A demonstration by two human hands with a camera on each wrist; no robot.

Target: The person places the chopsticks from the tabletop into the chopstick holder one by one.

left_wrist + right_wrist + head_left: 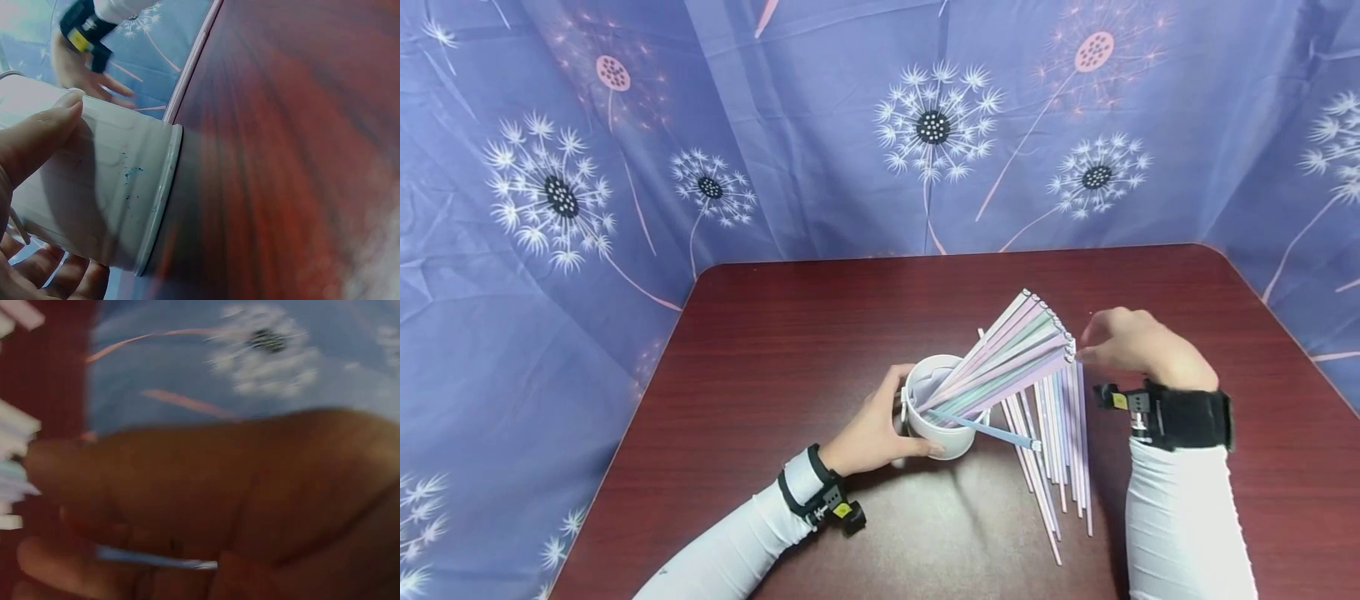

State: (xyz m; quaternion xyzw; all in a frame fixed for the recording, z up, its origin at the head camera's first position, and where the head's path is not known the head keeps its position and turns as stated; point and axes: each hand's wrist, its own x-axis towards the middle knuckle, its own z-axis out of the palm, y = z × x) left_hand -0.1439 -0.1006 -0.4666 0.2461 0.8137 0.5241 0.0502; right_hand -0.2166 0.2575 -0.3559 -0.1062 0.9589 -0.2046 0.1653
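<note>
My left hand [872,433] grips a small white pail [953,444], thumb on the near side and fingers round the far side. In the left wrist view, the thumb lies along the pail's wall [125,181], which has small blue specks. A bundle of slender pastel sticks [1007,354] leans out of the pail to the right, and one blue stick [1000,432] juts lower. More pale sticks [1067,450] lie on the table under the bundle. My right hand [1138,346] hovers beside the bundle's outer ends, fingers loosely bent, with no stick plainly held.
The dark red-brown wooden table [775,333] extends round the pail. Behind it and along the sides hangs a blue curtain [820,125] with dandelion prints. Both wrists carry strapped cameras; the right one [1123,400] sits close to the lying sticks.
</note>
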